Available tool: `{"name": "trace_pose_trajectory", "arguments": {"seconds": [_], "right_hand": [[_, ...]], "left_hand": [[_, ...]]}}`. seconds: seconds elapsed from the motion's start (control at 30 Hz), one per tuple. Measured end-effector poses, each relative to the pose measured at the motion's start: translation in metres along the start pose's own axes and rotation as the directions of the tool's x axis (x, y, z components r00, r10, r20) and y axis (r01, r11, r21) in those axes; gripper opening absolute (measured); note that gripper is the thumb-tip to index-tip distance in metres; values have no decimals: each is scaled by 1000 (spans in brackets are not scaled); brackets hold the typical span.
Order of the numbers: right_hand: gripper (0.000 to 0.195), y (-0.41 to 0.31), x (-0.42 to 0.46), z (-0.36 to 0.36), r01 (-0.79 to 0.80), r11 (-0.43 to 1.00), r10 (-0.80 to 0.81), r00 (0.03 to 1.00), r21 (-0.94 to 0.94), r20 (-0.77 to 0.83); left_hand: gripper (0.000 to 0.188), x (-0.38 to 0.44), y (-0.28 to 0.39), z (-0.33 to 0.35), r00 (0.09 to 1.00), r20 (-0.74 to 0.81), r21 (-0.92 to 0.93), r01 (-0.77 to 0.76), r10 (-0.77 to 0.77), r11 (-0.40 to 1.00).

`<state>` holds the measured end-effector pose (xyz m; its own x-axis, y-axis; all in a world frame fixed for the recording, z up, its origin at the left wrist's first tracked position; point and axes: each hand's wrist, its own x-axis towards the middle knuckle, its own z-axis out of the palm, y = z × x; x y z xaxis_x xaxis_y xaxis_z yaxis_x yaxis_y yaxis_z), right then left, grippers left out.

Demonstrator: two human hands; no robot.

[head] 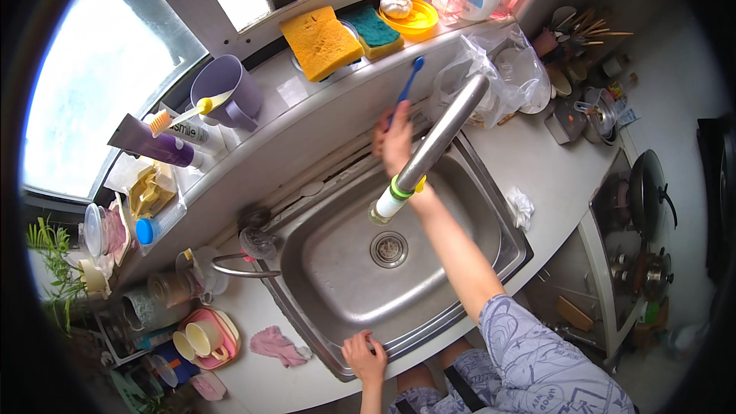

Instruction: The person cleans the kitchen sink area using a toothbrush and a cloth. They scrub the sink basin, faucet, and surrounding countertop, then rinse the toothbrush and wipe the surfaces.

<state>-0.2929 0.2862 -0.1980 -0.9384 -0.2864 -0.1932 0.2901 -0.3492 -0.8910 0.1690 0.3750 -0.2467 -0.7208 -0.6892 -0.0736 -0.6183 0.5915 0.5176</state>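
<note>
My right hand (395, 138) reaches over the far side of the stainless steel sink (339, 293), behind the faucet. It holds the handle of a blue toothbrush (409, 83), whose head points up towards the window ledge. The metal faucet spout (445, 129), with a green and white nozzle (393, 198), hangs over the basin and hides part of my right wrist. My left hand (365, 356) rests on the sink's near rim at the left, its fingers curled loosely and nothing seen in them. The drain (389, 249) shows in the basin floor.
The ledge holds a purple mug (225, 92), tubes, an orange sponge (322, 43), a green-yellow sponge (376, 31), garlic in a yellow dish (422, 16) and bottles. A plastic bag (489, 80) sits behind the sink. A pink cloth (279, 346) and cups lie left, crumpled tissue (520, 207) right.
</note>
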Motion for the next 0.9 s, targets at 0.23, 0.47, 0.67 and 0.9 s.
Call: {"name": "trace_pose_trajectory", "arguments": {"seconds": [0.23,0.47,0.67,0.9], "right_hand": [[68,70,-30,1,-36,999,36,994,-5,101],[71,29,-22,21,-272,907,209,953,322,218],[71,26,-26,10,-402,830,316,910,386,268],[72,37,-28,18,-415,804,317,905,425,285]], "left_hand": [[12,1,3,-3,1000,27,8,10,-10,1000],[15,2,3,3,1000,-4,14,7,-7,1000],[14,2,0,0,1000,-4,18,18,-18,1000],[12,3,2,1,1000,6,16,15,-15,1000]]}}
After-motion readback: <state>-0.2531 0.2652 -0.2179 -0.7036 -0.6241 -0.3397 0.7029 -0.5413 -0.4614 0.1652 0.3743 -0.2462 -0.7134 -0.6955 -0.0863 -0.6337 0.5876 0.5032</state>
